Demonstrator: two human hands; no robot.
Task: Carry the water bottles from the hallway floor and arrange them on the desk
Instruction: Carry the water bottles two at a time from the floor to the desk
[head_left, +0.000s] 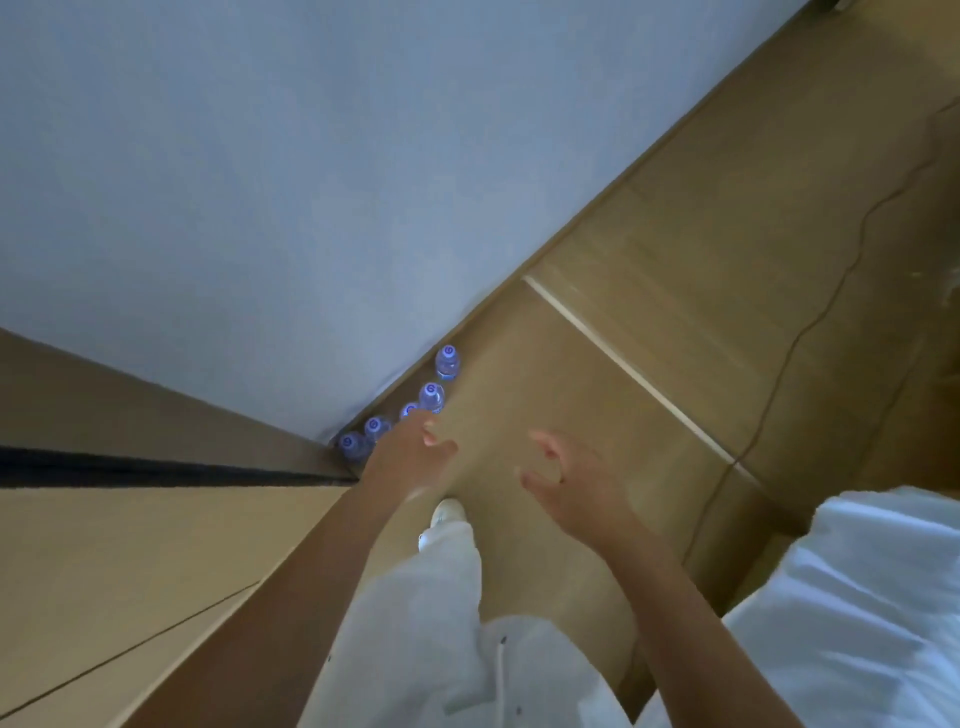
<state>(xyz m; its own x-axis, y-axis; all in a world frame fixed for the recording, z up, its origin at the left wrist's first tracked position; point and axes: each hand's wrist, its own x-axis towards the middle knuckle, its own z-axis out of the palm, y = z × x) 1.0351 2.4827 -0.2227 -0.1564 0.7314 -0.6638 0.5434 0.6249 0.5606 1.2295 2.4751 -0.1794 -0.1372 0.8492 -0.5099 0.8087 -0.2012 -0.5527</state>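
Both hands, left hand (410, 449) and right hand (576, 483), spread open above water bottles (431, 397).

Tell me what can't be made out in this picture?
- Desk: outside the head view, nowhere in frame.
- Third bottle: mostly hidden behind the left hand.
- Bottle labels: too small and blurred to read.
- Left fingers: motion-blurred, so contact with a bottle is unclear.
- Cable on the floor: both ends run out of frame.

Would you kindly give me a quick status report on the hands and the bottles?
Left hand and right hand open, empty, reaching down. Five water bottles upright along wall, on floor. Nothing in the way.
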